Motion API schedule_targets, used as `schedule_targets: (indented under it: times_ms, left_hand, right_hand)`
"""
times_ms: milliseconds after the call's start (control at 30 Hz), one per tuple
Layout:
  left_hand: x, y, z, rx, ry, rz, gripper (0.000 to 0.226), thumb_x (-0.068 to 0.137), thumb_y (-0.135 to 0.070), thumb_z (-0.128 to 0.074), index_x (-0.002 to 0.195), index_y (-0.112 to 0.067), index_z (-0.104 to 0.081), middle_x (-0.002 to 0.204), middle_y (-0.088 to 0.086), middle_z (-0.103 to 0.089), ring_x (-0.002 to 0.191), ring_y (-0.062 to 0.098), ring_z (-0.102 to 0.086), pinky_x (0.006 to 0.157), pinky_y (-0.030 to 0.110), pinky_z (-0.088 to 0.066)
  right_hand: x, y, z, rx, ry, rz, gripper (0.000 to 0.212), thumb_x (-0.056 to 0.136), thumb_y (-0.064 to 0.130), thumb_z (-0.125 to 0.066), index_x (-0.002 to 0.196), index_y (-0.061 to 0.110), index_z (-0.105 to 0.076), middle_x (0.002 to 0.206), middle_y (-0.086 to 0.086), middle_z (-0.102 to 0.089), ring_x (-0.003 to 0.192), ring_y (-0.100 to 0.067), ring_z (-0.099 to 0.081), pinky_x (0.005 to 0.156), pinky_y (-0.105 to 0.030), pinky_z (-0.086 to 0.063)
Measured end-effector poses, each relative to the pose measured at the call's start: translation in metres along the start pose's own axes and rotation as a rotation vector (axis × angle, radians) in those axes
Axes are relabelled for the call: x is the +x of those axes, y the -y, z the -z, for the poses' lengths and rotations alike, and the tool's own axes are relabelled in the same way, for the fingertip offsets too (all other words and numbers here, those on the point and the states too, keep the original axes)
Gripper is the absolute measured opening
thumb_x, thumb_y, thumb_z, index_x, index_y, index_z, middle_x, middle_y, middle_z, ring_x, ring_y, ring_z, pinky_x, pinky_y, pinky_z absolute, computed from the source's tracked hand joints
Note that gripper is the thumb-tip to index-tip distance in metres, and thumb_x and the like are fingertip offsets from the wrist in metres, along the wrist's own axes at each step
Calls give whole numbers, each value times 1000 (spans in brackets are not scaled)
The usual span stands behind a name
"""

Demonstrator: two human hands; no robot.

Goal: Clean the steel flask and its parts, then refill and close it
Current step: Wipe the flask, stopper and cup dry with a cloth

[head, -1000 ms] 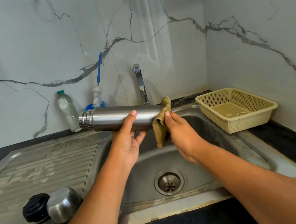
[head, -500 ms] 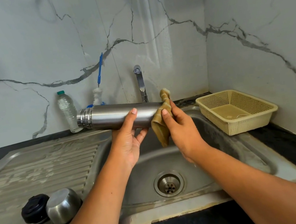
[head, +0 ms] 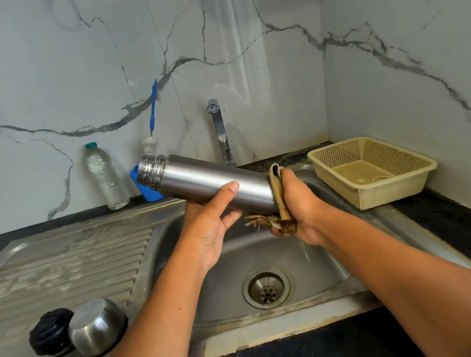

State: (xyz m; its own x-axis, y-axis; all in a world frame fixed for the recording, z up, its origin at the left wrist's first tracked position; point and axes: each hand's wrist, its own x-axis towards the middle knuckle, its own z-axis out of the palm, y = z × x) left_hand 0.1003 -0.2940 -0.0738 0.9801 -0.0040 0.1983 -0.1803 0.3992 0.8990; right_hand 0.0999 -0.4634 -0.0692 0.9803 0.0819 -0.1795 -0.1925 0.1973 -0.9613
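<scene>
Flask (head: 207,182) is held above the sink (head: 165,247), tilted, with its threaded mouth raised toward the back left and its base lower at the right. Your left hand (head: 210,226) grips the body from beneath, thumb across the front. Your right hand (head: 298,209) is clamped on a tan cloth (head: 278,190) pressed against the flask's base. Steel cup (head: 96,327) and black stopper (head: 50,331) sit side by side near the draining board's (head: 60,270) front-left corner.

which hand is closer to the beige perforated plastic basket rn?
Right. The right hand, holding a brown cloth at the steel flask's base, sits just left of the beige plastic basket; the left hand grips the flask farther left.
</scene>
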Motion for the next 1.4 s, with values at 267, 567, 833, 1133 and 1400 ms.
schedule_targets:
  times_ms: [267,567,833,1133,1400]
  left_hand:
    - [2,11,4,253,-40,-62,72,65,-17,-95,128,-23,-60,122,-1,-74,118,15,-69,97,39,-54]
    - [6,7,0,159,-143,-81,52,77,-5,-86,119,-26,-62,118,-1,-75,116,16,-69,100,41,-55]
    - [4,-1,3,-66,-147,-31,69,73,-17,-83,135,-27,-55,128,-2,-72,119,14,-68,91,45,-58]
    - [2,2,11,-34,5,87,70,72,-18,-82,137,-17,-55,131,9,-70,121,21,-68,79,37,-63]
    - [0,6,10,108,22,44,59,74,-11,-84,127,-21,-60,121,0,-75,116,17,-70,94,44,-56]
  right_hand:
    - [4,-3,2,20,-75,-70,53,106,51,-42,115,2,-58,85,-17,-76,61,-21,-72,54,-27,-60]
    - [7,-14,-12,-323,-198,166,27,102,41,-54,110,19,-68,97,-4,-75,90,-22,-73,86,-45,-61]
    - [-1,-8,-11,-472,-109,472,54,108,45,-39,159,38,-25,151,-2,-49,136,-23,-49,114,-43,-41]
    - [1,2,2,-107,9,98,55,102,63,-37,122,18,-63,109,-16,-73,95,-31,-74,79,-41,-62]
    - [3,2,13,-129,35,-155,79,97,75,-28,116,7,-63,70,-12,-68,51,-15,-58,51,-24,-45]
